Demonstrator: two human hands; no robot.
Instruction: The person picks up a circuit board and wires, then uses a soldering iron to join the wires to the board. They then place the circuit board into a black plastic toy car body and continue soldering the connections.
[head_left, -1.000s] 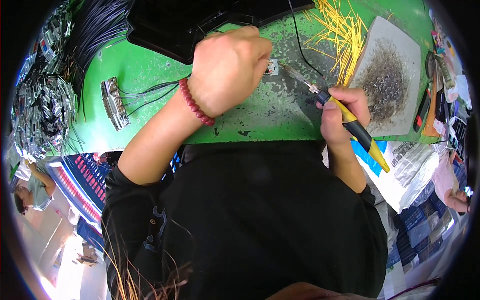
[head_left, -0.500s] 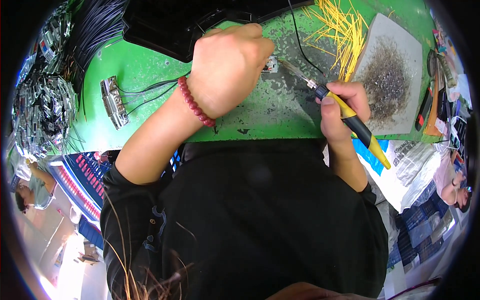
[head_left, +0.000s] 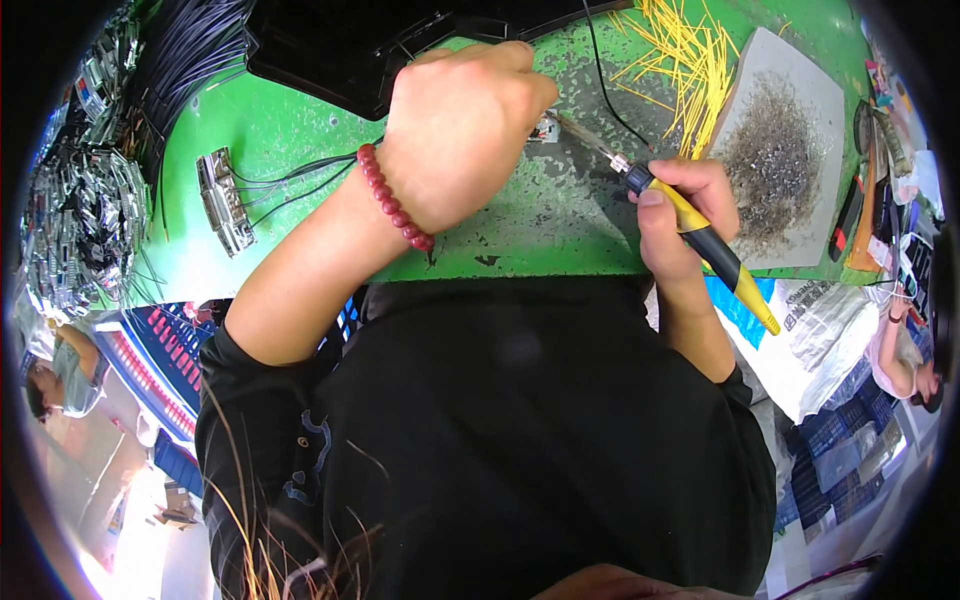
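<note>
My right hand grips a yellow-and-black soldering iron. Its metal tip slants up and left to a small whitish part on the green table, beside my left hand. Whether the tip touches that part is hard to make out. My left hand is curled closed, back upward, against the same part, and its fingertips are hidden; whatever it pinches does not show. A silvery metal-cased piece lies left of my forearm, with thin dark wires running from it under my left wrist.
A grey slab with dark residue lies at right, beside scattered yellow wires. A black tray-like object sits beyond my left hand. Silvery pieces and black wires are heaped at left. A black cord crosses the table.
My left hand has shifted slightly up and right. The iron's tip has moved a little up and left beside it, and my right hand keeps its grip.
</note>
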